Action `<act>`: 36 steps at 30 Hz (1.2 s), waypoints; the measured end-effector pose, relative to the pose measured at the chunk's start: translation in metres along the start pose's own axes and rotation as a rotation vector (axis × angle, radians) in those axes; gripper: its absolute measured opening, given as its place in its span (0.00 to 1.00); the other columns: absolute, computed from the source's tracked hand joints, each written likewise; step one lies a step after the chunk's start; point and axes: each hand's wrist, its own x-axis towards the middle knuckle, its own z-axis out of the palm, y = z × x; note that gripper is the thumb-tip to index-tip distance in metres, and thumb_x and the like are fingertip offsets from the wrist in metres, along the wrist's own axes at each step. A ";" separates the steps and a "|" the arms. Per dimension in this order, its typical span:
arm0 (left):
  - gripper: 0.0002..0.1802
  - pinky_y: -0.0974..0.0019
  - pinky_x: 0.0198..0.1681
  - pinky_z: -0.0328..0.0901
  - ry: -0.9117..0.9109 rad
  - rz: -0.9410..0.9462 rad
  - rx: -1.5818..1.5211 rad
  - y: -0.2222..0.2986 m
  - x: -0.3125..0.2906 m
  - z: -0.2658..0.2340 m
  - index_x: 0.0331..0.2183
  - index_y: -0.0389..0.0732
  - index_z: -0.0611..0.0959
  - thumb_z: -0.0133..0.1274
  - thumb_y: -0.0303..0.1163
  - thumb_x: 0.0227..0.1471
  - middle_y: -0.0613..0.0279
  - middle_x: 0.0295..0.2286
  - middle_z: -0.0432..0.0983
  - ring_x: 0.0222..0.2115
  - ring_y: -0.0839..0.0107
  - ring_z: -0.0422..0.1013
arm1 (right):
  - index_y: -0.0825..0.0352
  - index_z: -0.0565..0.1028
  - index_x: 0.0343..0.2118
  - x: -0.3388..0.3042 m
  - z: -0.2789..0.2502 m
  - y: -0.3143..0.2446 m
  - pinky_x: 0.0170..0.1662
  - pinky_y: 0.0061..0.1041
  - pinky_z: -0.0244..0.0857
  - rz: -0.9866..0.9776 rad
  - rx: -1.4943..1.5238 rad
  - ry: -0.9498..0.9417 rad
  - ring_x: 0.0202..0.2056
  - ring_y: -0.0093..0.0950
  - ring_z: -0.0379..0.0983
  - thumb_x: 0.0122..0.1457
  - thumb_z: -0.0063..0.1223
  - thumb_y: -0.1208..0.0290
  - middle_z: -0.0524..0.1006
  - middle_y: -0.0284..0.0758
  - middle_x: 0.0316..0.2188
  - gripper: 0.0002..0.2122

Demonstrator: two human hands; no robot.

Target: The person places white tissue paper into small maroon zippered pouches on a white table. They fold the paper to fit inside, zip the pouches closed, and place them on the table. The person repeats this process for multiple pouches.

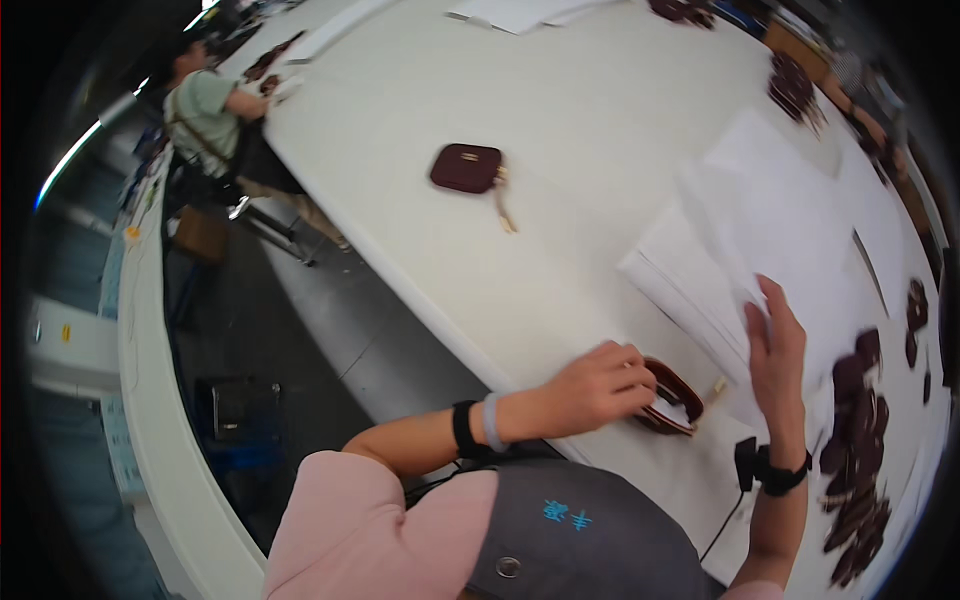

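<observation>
My left hand (pixel 600 387) is closed on the rim of a small brown pouch (pixel 655 420). The pouch stands unzipped at the table's near edge, with a pale lining or filling showing inside. To its right, my right hand (pixel 777 350) is raised over a pile of white paper. Its thumb and fingers meet the edge of a sheet of white paper (pixel 765 215), which is lifted and slightly blurred. A gold-coloured zip pull (pixel 718 386) lies beside the pouch. Farther off, a closed dark maroon pouch (pixel 466 168) with a strap rests alone on the table.
Several maroon pouches (pixel 855 430) are heaped at the right of the white table (pixel 400 240). More pouches (pixel 790 85) lie at the far right. A co-worker (pixel 205 120) sits at the table's left edge. A black cable (pixel 728 525) runs from my right wrist.
</observation>
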 end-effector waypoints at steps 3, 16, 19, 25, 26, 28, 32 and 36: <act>0.17 0.58 0.47 0.70 -0.102 -0.146 0.017 0.008 -0.009 0.007 0.41 0.40 0.84 0.64 0.23 0.46 0.57 0.42 0.80 0.46 0.58 0.75 | 0.62 0.72 0.56 -0.042 -0.018 -0.055 0.32 0.37 0.71 -0.123 -0.055 -0.376 0.32 0.40 0.77 0.53 0.53 0.85 0.75 0.43 0.37 0.25; 0.19 0.66 0.32 0.73 -0.008 -0.111 -0.025 0.026 -0.009 0.002 0.36 0.39 0.85 0.72 0.27 0.38 0.60 0.35 0.75 0.33 0.65 0.76 | 0.70 0.70 0.56 -0.097 0.001 -0.071 0.41 0.33 0.73 -0.209 0.064 -0.344 0.42 0.39 0.74 0.59 0.58 0.75 0.73 0.42 0.46 0.21; 0.18 0.65 0.31 0.73 -0.002 -0.174 -0.049 0.026 -0.012 0.001 0.33 0.41 0.88 0.74 0.25 0.34 0.58 0.35 0.72 0.34 0.65 0.74 | 0.68 0.70 0.57 -0.104 -0.009 -0.064 0.50 0.37 0.68 -0.059 0.302 -0.574 0.46 0.41 0.72 0.60 0.61 0.70 0.73 0.43 0.45 0.23; 0.15 0.55 0.54 0.70 -0.072 -0.175 -0.058 0.026 -0.007 -0.010 0.32 0.39 0.87 0.73 0.29 0.37 0.41 0.54 0.67 0.52 0.54 0.69 | 0.65 0.68 0.60 -0.107 -0.012 -0.042 0.49 0.38 0.67 0.074 0.530 -0.929 0.46 0.41 0.71 0.59 0.55 0.79 0.73 0.41 0.43 0.24; 0.15 0.54 0.55 0.70 -0.098 -0.208 -0.181 0.025 -0.007 -0.008 0.31 0.39 0.87 0.73 0.29 0.38 0.40 0.56 0.65 0.52 0.53 0.69 | 0.65 0.69 0.60 -0.107 -0.011 -0.038 0.49 0.38 0.67 0.036 0.550 -0.979 0.46 0.41 0.71 0.59 0.53 0.80 0.73 0.41 0.42 0.24; 0.14 0.53 0.56 0.68 -0.144 -0.280 -0.408 0.022 -0.010 -0.008 0.31 0.39 0.87 0.73 0.29 0.39 0.37 0.59 0.63 0.53 0.51 0.70 | 0.66 0.70 0.58 -0.101 -0.009 -0.035 0.49 0.38 0.66 0.010 0.572 -1.013 0.46 0.41 0.72 0.58 0.52 0.81 0.73 0.41 0.45 0.22; 0.12 0.62 0.49 0.67 -0.169 -0.339 -0.549 0.025 -0.019 -0.008 0.30 0.40 0.83 0.71 0.29 0.43 0.55 0.48 0.79 0.43 0.64 0.78 | 0.65 0.75 0.51 -0.107 -0.012 -0.026 0.48 0.36 0.67 -0.007 0.604 -0.852 0.46 0.38 0.72 0.57 0.55 0.81 0.75 0.39 0.46 0.17; 0.09 0.60 0.57 0.57 -0.160 -0.508 -0.653 0.020 -0.033 -0.012 0.31 0.40 0.79 0.66 0.25 0.51 0.64 0.34 0.82 0.32 0.69 0.76 | 0.66 0.79 0.43 -0.113 -0.029 -0.013 0.41 0.34 0.69 0.266 0.447 -0.624 0.40 0.38 0.75 0.52 0.60 0.82 0.79 0.34 0.41 0.14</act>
